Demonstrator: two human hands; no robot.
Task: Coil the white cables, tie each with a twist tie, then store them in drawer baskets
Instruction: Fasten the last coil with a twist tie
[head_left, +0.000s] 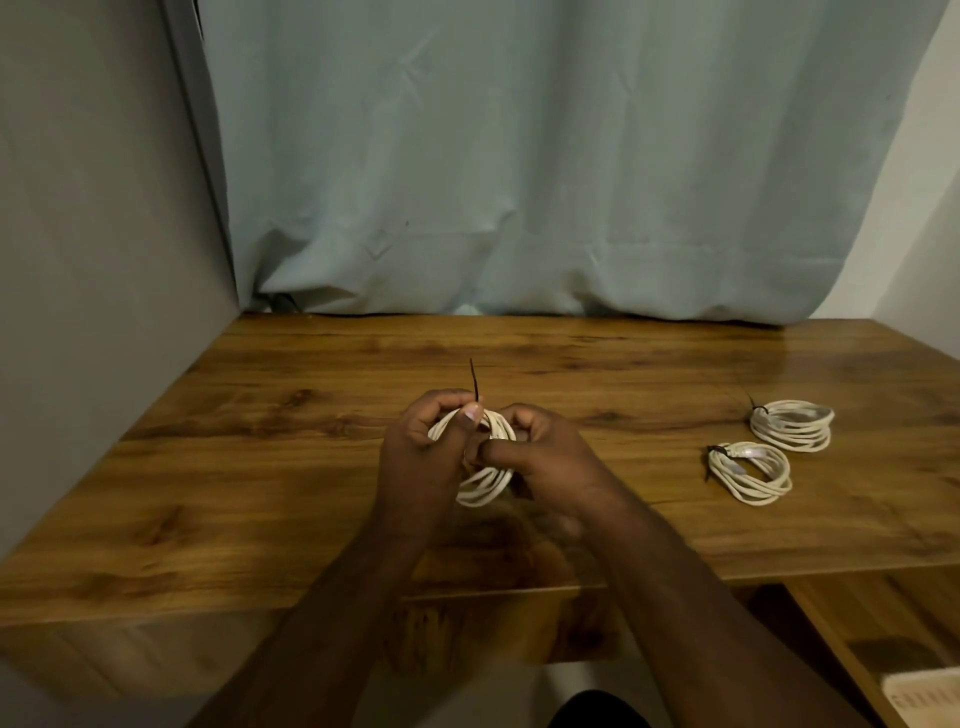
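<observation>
Coil (485, 480) of white cable sits between both hands, held just above the counter (260, 441) at frame centre, its loop standing roughly on edge with the open face toward the camera. Left hand (421, 457) curls round the coil's 10 o'clock side and pinches a black tie (474, 379) there; the tie's free end points up toward 12 o'clock. Right hand (540, 454) grips the coil's 3 o'clock side, thumb laid across toward the left thumb. The twist will likely turn on that upright end, which lies nearer the left hand. Whether the tie already wraps the strands is hidden behind the fingers. Two tied coils (750, 473) (792, 425) lie well apart at 3 o'clock. No drawer basket is clearly in view.
</observation>
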